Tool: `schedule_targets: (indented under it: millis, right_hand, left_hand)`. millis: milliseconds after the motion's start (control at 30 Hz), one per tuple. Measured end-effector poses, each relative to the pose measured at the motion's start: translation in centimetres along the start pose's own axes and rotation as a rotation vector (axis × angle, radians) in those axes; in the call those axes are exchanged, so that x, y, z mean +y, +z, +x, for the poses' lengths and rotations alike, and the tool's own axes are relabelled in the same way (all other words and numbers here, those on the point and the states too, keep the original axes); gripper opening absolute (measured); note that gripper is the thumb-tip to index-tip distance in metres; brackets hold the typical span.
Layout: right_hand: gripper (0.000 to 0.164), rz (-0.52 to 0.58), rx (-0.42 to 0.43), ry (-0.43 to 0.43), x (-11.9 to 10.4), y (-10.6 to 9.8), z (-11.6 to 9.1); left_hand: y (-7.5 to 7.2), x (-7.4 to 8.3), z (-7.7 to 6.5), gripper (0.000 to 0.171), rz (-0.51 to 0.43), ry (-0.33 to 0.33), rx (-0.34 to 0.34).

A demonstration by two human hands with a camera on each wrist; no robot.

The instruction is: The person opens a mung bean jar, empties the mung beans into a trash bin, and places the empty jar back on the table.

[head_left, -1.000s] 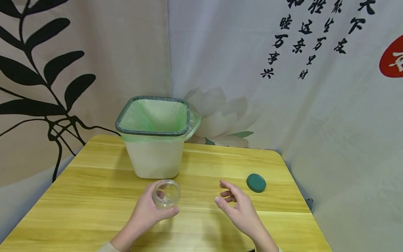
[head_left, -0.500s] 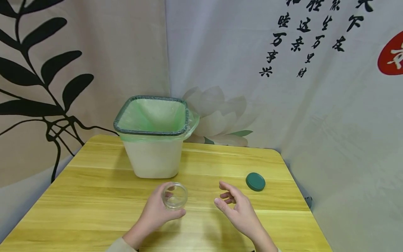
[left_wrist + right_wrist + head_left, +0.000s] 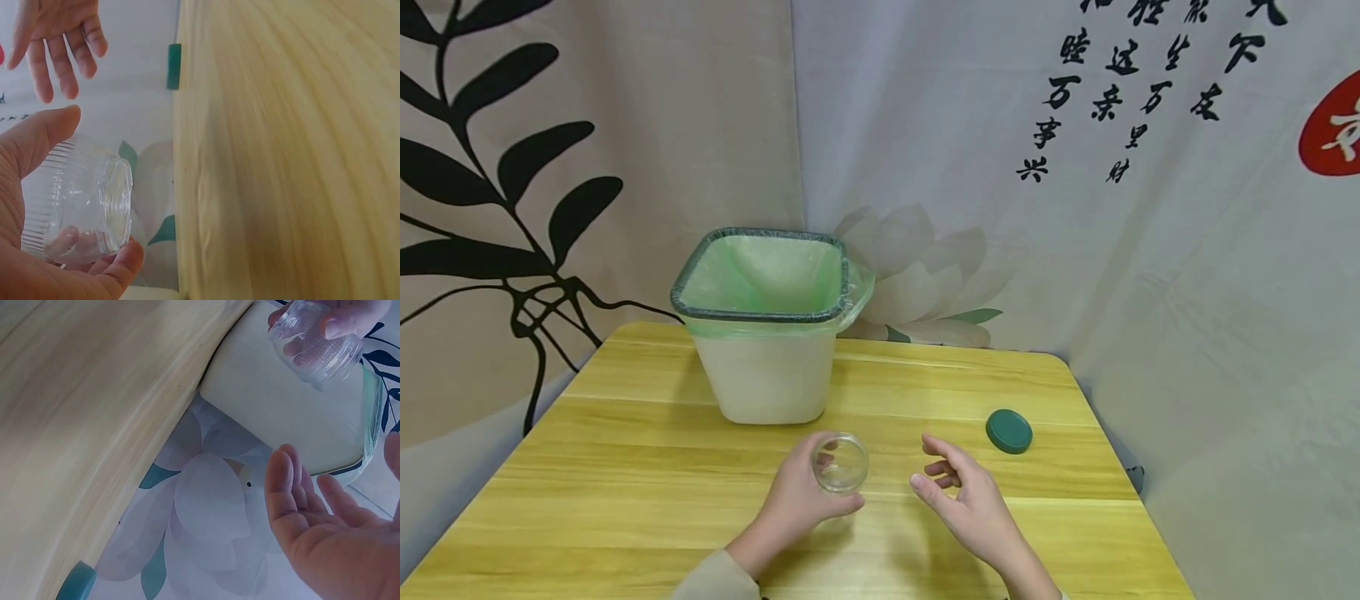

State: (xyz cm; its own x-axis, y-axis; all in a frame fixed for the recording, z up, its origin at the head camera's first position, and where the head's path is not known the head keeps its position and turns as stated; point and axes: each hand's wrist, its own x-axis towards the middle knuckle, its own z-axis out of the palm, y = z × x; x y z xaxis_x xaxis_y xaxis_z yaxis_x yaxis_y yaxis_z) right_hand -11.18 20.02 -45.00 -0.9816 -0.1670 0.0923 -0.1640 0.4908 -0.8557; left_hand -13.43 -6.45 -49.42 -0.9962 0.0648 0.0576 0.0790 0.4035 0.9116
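My left hand [image 3: 801, 492] grips a clear glass jar [image 3: 842, 465], its thumb on the near side and its fingers wrapped round the far side. Ribbed glass shows along the jar [image 3: 75, 194] in the left wrist view, which also has it raised off the tabletop. No lid is on the upper end seen from the head. To the jar's right, my right hand [image 3: 967, 504] hovers with loosely bent fingers and nothing in them, its palm turned toward the jar. A round green lid [image 3: 1009, 432] lies flat on the table beyond the right hand.
A pale bin [image 3: 767, 379] lined with a green bag [image 3: 752, 275] stands at the back left of the wooden table [image 3: 625, 467]. Behind it hang printed cloths [image 3: 925, 125] with leaves, a flower and black characters.
My left hand has carried the jar rightward, closer to my right hand. The right hand has stayed almost still, and the lid lies where it was.
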Motion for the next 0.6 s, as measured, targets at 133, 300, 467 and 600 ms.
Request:
schedule_targets:
  millis: [133, 300, 467, 600]
  right_hand:
    - [0.054, -0.001, -0.003, 0.009, 0.2, -0.1, 0.0]
    - [0.055, -0.005, -0.005, 0.017, 0.3, -0.2, -0.2]
    - [0.056, -0.012, -0.011, 0.023, 0.4, -0.2, -0.3]
    - [0.056, -0.008, -0.013, 0.026, 0.5, -0.2, -0.4]
  left_hand:
    - [0.7, 0.0, 0.4, 0.095, 0.003, 0.000, -0.002]
    - [1.5, 0.2, 1.1, 0.096, 0.031, 0.023, 0.002]
    - [2.3, 0.4, 1.8, 0.096, 0.051, 0.051, 0.003]
    - [3.0, 0.6, 2.3, 0.097, 0.054, 0.057, -0.008]
